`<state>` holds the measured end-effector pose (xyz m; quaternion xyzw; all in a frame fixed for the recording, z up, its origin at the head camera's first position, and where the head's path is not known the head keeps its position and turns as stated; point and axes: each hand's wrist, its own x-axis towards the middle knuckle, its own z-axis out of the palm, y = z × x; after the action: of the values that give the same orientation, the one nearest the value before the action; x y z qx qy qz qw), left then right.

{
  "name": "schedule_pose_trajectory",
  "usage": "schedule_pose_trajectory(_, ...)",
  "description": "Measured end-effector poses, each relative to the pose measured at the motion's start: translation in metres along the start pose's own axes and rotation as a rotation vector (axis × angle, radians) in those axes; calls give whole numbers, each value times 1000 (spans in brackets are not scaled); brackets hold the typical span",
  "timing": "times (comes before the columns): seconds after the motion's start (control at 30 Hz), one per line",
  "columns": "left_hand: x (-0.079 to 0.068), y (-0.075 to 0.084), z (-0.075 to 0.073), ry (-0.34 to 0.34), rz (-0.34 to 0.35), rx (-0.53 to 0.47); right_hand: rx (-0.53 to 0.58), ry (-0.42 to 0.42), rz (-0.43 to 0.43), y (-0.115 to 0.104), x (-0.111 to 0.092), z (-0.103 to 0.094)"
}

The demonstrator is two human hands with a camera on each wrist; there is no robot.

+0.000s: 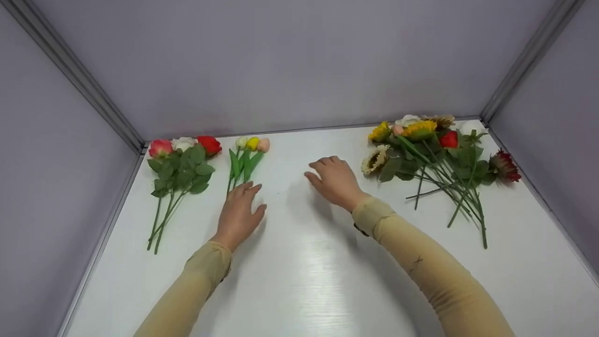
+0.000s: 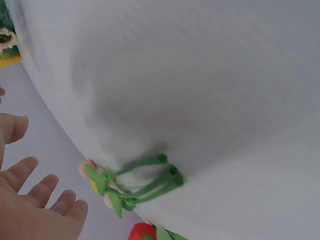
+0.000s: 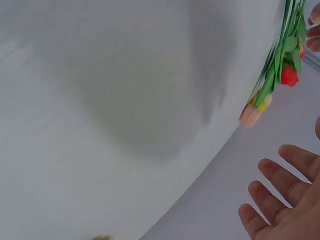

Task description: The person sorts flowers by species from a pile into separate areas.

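Note:
My left hand hovers over the stem ends of three tulips, white, yellow and pink, at left centre. Its fingers are spread, and the left wrist view shows the palm holding nothing, with the green tulip stems apart from it. My right hand is above the white table, between the tulips and a pile of mixed flowers. In the right wrist view its fingers are loosely extended and hold nothing.
Three roses, pink, white and red, lie at the far left with leafy stems. The right-hand pile has sunflowers, a red rose and a dark red flower, with stems crossing. Grey panels wall the white table behind and at both sides.

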<state>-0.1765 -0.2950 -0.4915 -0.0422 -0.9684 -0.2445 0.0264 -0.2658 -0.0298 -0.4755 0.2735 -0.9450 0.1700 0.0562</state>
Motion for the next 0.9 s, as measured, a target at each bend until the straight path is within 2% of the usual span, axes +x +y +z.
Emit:
schedule_pose_trajectory(0.2,2,39,17,-53,246,197,116,169,151,67,-14,-31)
schedule_pose_trajectory(0.33,2,65,28,-88,381,266,170,214,245,110,-33,-50)
schedule_pose_trajectory(0.5,4,96,41,-122,521,302,182,196,341,156,-60,-74)
schedule_pose_trajectory(0.63,3,122,50,-155,606,340,183,154,405,187,-82,-96)
schedule_pose_trajectory(0.77,2,148,61,-167,696,375,168,84,472,213,-102,-112)
schedule_pose_trajectory(0.9,-1,174,73,-181,769,400,118,35,494,231,-114,-117)
